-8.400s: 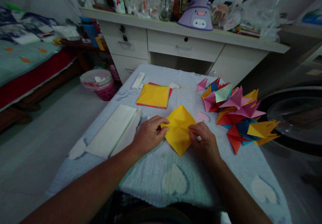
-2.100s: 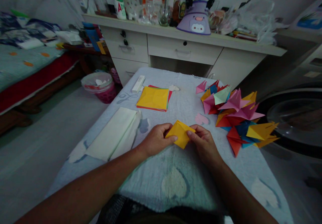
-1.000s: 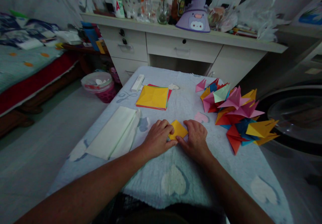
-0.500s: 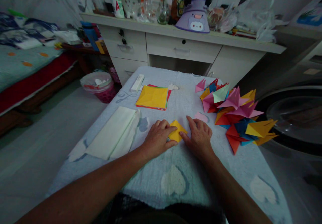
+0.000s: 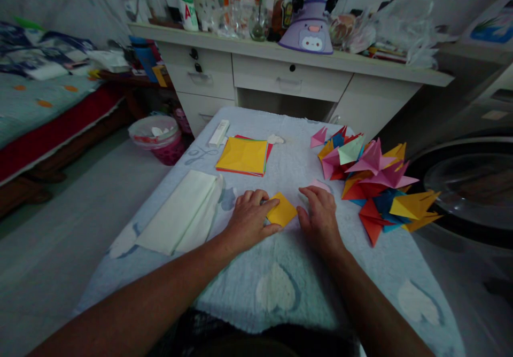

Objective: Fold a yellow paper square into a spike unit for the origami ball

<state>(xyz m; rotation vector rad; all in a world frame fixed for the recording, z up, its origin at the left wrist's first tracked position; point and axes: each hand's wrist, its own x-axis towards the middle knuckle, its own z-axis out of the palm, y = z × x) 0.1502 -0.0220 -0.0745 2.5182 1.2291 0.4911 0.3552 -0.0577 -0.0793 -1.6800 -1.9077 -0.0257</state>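
Note:
A small yellow piece of origami paper [image 5: 284,211], folded into a diamond, lies on the cloth-covered table [image 5: 240,293]. My left hand [image 5: 250,215] holds it at its left corner, one finger pressing on top and another digit along the lower edge. Just right of the paper is my right hand [image 5: 320,215], open, with thumb and fingers apart and a small gap to the right corner. Beyond my hands lies a stack of square origami paper [image 5: 242,155], yellow on top. Several folded paper cranes [image 5: 377,159] in many colours are heaped at the right.
On the left of the table are a folded pale cloth [image 5: 180,210] and a small white box [image 5: 219,133]. A white desk [image 5: 292,76] with jars and a purple visor [image 5: 310,28] stands behind. A pink bin [image 5: 156,135] is at left, a washing machine [image 5: 468,186] at right.
My right hand has drawn slightly away from the yellow paper, its thumb off the right corner. The paper now shows a smooth, flat face. My left hand stays on it.

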